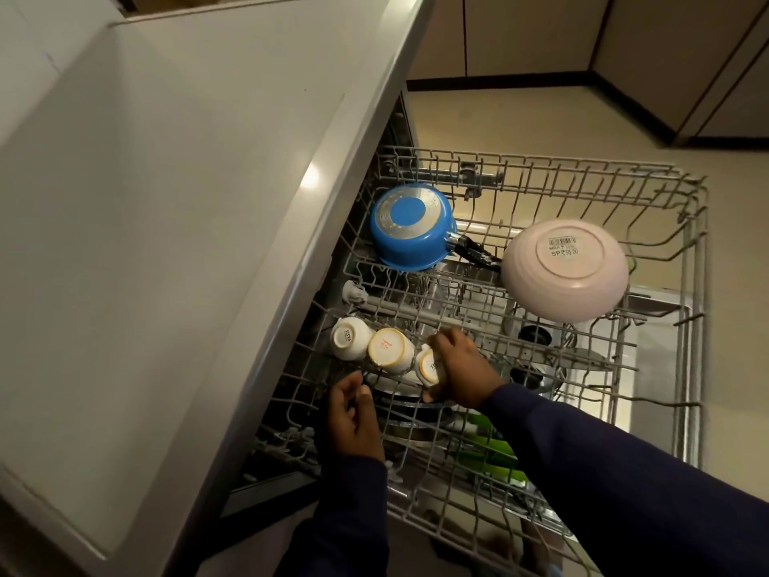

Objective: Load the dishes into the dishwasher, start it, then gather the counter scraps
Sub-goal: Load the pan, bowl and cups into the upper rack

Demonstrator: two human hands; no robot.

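The dishwasher's upper wire rack (690, 260) is pulled out below the counter. In it lie an upturned blue saucepan (410, 231), an upturned pink bowl (566, 270) with a price sticker, and three white cups in a row. My right hand (460, 370) grips the third cup (428, 366), beside the second cup (389, 349) and the first cup (349, 337). My left hand (353, 414) has its fingers curled on the rack's wires just below the cups. Both arms wear dark blue sleeves.
The grey countertop (166, 243) overhangs the left side of the rack. Green items (495, 451) and dark cookware sit in the lower rack beneath. Beige floor (520, 118) and cabinet doors lie beyond the rack.
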